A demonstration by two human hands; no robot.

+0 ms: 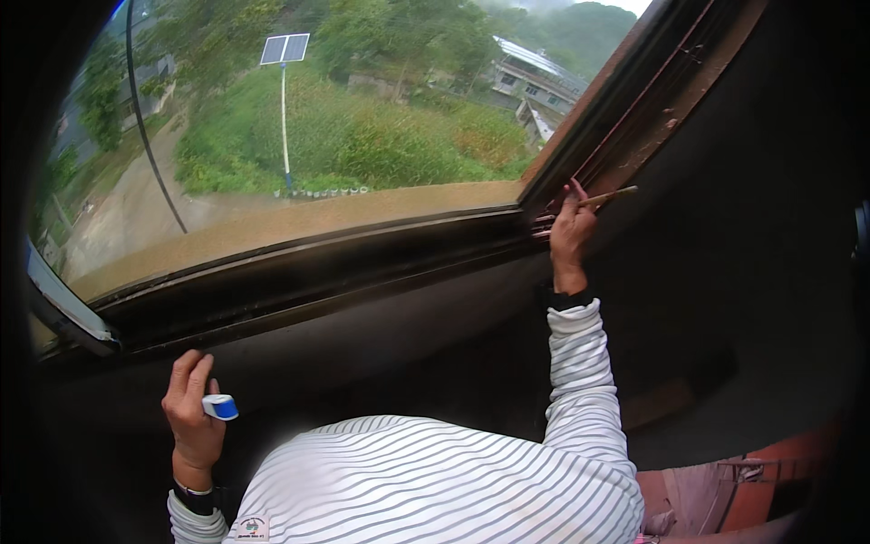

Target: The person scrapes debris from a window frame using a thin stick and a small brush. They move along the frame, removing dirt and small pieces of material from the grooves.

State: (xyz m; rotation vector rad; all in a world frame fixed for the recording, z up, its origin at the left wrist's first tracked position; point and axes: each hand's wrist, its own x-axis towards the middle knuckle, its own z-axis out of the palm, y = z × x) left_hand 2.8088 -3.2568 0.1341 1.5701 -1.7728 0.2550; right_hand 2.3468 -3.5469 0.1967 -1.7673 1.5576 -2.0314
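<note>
My right hand (573, 234) is raised to the lower right corner of a dark window frame (326, 262). A thin brown stick-like tool (615, 194) is held in its fingers and points out to the right; what kind of tool it is I cannot tell. Pinkish marks or strands (542, 224) show on the frame beside the fingers. Below the frame, at the lower left, my left hand (192, 411) grips a small white and blue object (221, 407), mostly hidden by the fingers.
A pale sash edge or panel (68, 292) stands at the window's left end. A dark wall (714, 272) lies to the right. Reddish furniture or cloth (741, 486) shows at lower right. Outside are a solar panel (285, 49) on a pole, greenery and a dirt path (129, 197).
</note>
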